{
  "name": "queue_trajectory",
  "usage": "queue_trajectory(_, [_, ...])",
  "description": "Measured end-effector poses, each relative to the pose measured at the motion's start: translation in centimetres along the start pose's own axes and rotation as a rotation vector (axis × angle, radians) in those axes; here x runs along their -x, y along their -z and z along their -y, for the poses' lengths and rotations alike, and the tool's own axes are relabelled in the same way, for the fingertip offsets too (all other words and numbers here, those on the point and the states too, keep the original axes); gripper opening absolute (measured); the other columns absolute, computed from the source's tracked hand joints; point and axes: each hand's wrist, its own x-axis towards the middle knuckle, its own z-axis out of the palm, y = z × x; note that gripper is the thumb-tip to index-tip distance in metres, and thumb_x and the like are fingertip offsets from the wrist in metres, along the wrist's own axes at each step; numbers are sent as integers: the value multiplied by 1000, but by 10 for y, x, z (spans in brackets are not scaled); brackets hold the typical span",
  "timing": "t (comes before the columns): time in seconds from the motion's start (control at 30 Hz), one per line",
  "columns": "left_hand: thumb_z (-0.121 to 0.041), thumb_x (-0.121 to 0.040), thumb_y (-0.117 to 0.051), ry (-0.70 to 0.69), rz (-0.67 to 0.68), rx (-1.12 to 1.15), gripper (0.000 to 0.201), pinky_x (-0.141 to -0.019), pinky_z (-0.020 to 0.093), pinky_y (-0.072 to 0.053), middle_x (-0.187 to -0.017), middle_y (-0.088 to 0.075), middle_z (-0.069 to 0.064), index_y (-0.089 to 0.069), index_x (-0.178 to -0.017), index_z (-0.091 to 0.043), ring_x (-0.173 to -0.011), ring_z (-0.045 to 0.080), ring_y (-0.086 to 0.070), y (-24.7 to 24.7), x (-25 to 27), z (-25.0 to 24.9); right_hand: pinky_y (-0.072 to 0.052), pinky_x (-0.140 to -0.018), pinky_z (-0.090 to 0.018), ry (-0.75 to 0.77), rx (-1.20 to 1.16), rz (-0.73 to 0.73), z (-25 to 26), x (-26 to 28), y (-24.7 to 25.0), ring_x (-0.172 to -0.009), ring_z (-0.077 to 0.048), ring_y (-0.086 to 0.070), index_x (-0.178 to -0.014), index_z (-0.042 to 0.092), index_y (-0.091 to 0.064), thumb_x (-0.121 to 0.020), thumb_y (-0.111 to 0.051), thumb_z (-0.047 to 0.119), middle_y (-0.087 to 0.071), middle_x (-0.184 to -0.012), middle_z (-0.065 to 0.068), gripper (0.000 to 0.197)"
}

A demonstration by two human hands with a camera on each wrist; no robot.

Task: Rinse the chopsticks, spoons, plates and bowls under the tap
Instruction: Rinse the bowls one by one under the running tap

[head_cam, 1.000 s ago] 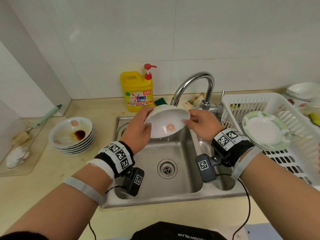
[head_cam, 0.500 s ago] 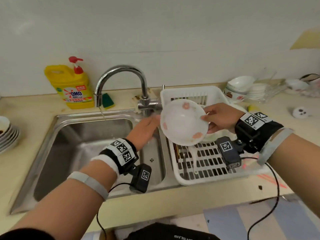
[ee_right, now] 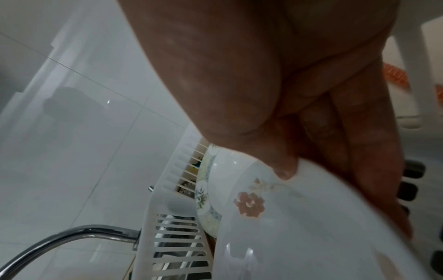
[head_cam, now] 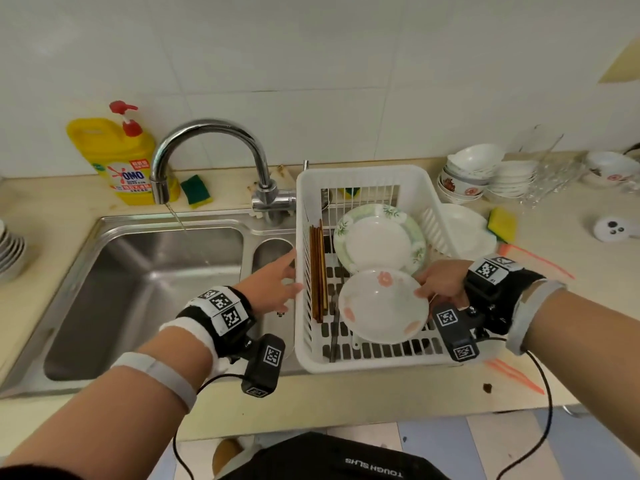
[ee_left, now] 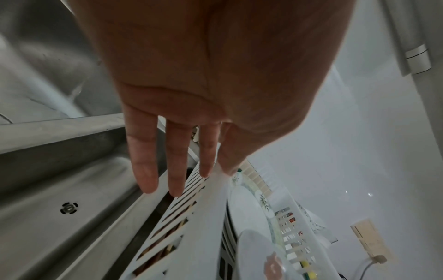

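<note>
R hand pinches the rim of a floral plate, centre-right of frame, inside the white drying rack & just below a green-rimmed plate; thumb on top, fingers under. L hand, mid-frame, grip loose w/ fingers straight, holds nothing, tips at the rack's left wall. Chopsticks lie along the rack's left side. Tap at upper left runs a thin stream into the sink.

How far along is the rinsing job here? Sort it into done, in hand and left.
Done: brown wooden chopsticks and a green-rimmed white plate sit in the white plastic drying rack. In hand: the right hand grips a pink-flowered white dish over the rack; the left hand is open. Left: stacked white dishes wait left of the sink.
</note>
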Motion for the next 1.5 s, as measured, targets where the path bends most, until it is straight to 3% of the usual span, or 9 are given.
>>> queue_trajectory(0.2, [-14,-100,-61,45,5,34,81,-83,33,-61,-130,-64,-7,-15,-159,-44,-109,11,-68,3,-5,4,-50,-44,-18,-24,173,-25,-3,4,-3,-70,-11,-63,-130,-2,-62,-92,-65,3,-67,-125,-19,39])
queue_trajectory(0.53, [-18,-100,-62,26,20,16,83,-88,36,-61,-132,-63,-6,-11,-160,-42,-111,12,-67,6,-9,9,-47,-38,-18,-92,284,-8,-2,14,-12,-62,-13,-58,-134,-1,-59,-95,-63,2,-61,-105,0,39])
queue_trajectory(0.63, [-20,-100,-62,11,24,20,83,-91,40,-60,-133,-63,-7,-11,-160,-43,-110,12,-68,6,-10,13,-53,-48,-21,-101,300,22,-1,9,-13,-71,-15,-63,-134,0,-58,-96,-63,7,-66,-97,-8,39])
queue_trajectory(0.7, [-21,-100,-62,-6,24,14,82,-92,42,-59,-134,-63,-6,-12,-160,-44,-112,13,-67,6,-9,14,-57,-85,-34,-83,322,22,-3,-1,-14,-104,-28,-66,-137,1,-57,-98,-57,30,-64,-121,-16,49])
queue_trajectory(0.83, [-21,-100,-62,-20,25,32,81,-94,43,-58,-134,-63,-6,-12,-159,-46,-111,15,-67,7,-9,16,-43,-107,-36,47,714,126,-15,-26,-14,-130,-35,-52,-140,-1,-51,-44,-26,71,-52,-144,-19,123])
queue_trajectory(0.93, [-21,-100,-62,-24,32,37,81,-95,45,-58,-132,-64,-6,-12,-159,-47,-110,16,-68,8,-10,18,-46,-105,-36,-7,447,9,-12,-15,-19,-125,-33,-57,-138,-1,-54,-95,-55,39,-57,-139,-17,59])
queue_trajectory(1.1, [-22,-100,-63,-31,41,42,81,-92,40,-58,-133,-63,-7,-12,-159,-45,-111,14,-67,9,-10,18,-54,-51,-20,-110,59,-36,-15,2,-16,-76,-16,-65,-131,-4,-59,-93,-60,0,-66,-106,-11,39])
queue_trajectory(1.27, [-22,-99,-63,-38,41,36,81,-92,39,-58,-135,-62,-5,-13,-160,-44,-112,14,-66,10,-11,18,-56,-88,-42,9,117,-100,5,18,-9,-94,-22,-61,-131,0,-59,-102,-54,20,-64,-127,-19,36])
queue_trajectory(1.5, [-23,-98,-65,-28,52,21,85,-91,37,-59,-135,-61,-6,-11,-160,-41,-112,13,-65,12,-12,18,-37,-104,-28,432,506,-70,28,44,0,-123,-18,-54,-136,22,-58,-109,-40,32,-57,-135,3,33])
